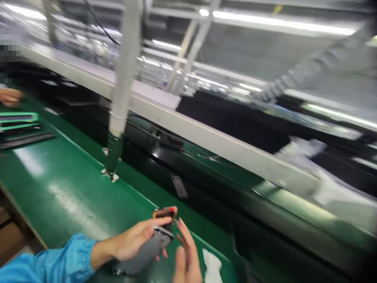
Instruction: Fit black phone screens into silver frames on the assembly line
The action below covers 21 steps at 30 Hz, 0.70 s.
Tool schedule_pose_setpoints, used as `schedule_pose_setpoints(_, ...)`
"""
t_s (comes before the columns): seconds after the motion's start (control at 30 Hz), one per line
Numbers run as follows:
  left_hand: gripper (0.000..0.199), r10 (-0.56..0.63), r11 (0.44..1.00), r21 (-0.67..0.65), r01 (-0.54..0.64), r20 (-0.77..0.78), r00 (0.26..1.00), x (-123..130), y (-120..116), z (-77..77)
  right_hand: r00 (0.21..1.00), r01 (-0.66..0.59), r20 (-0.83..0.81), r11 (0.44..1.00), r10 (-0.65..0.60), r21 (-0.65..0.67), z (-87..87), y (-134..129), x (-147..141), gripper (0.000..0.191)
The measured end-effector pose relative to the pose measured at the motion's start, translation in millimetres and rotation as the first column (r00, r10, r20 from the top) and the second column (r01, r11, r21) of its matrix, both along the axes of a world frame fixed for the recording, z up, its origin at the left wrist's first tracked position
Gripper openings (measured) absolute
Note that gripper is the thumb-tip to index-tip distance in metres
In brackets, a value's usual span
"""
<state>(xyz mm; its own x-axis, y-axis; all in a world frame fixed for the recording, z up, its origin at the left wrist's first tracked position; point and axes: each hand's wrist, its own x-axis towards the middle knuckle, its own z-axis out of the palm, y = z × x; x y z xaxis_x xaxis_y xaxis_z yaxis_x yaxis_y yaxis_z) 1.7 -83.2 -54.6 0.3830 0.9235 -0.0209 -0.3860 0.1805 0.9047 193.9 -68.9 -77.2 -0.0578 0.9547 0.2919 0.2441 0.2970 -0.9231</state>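
Observation:
A dark grey flat device (141,251) lies in my left hand (132,239), whose fingers are wrapped round its edges. At the far end of the device is a small part (165,214) with an orange-brown frame and a red spot, under my left index finger. Just to the right, my right hand (188,255) is raised with its fingers apart and holds nothing. Both hands are over the green bench (82,200). Motion blur hides the finer details of the device.
A white cloth or paper (212,267) lies right of my right hand. A grey post (125,70) rises from the bench, with a long white rail (206,137) behind. At far left, another person's hand (10,97) is near green-framed parts (19,120).

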Motion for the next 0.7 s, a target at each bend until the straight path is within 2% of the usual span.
schedule_pose_setpoints(0.03, 0.073, 0.011, 0.997, 0.072, -0.006, -0.071, 0.997, -3, 2, 3.9, 0.998, 0.03, -0.054, 1.0, -0.029, 0.005, 5.8, -3, -7, 0.047)
schedule_pose_setpoints(0.07, 0.064, 0.038, 0.987, 0.162, -0.013, -0.147, 0.988, -4, 5, 6.7, 0.998, -0.001, -0.067, 1.0, 0.002, 0.022, 12.0, -4, -14, 0.048)
schedule_pose_setpoints(0.13, 0.055, 0.09, 0.955, 0.296, -0.001, -0.287, 0.954, -5, 12, 8.4, 0.996, 0.021, -0.09, 0.999, -0.017, 0.038, 23.6, 2, -23, 0.045)
schedule_pose_setpoints(0.23, 0.056, 0.061, 0.939, 0.328, 0.102, -0.451, 0.891, -3, 19, 6.1, 0.987, 0.067, -0.15, 0.996, -0.058, 0.053, 34.3, 12, -26, 0.04)
schedule_pose_setpoints(0.37, 0.054, 0.051, 0.904, 0.383, 0.191, -0.538, 0.841, -1, 25, 7.6, 0.959, 0.149, -0.248, 0.988, -0.137, 0.032, 37.7, 18, -25, 0.029)
schedule_pose_setpoints(0.53, 0.058, 0.058, 0.83, 0.488, 0.271, -0.559, 0.827, 5, 29, 13.5, 0.931, 0.209, -0.316, 0.977, -0.184, 0.046, 46.8, 26, -28, 0.017)
schedule_pose_setpoints(0.6, 0.054, 0.089, 0.841, 0.485, 0.24, -0.562, 0.823, 4, 33, 10.5, 0.936, 0.185, -0.316, 0.98, -0.153, 0.073, 45.3, 26, -20, 0.016)
schedule_pose_setpoints(0.63, 0.054, 0.096, 0.87, 0.45, 0.201, -0.555, 0.826, 2, 35, 8.1, 0.942, 0.177, -0.301, 0.981, -0.145, 0.081, 40.5, 25, -12, 0.016)
schedule_pose_setpoints(0.7, 0.064, 0.084, 0.952, 0.294, 0.084, -0.517, 0.852, -6, 41, 3.9, 0.964, 0.201, -0.188, 0.979, -0.191, 0.035, 20.6, 20, 10, 0.019)
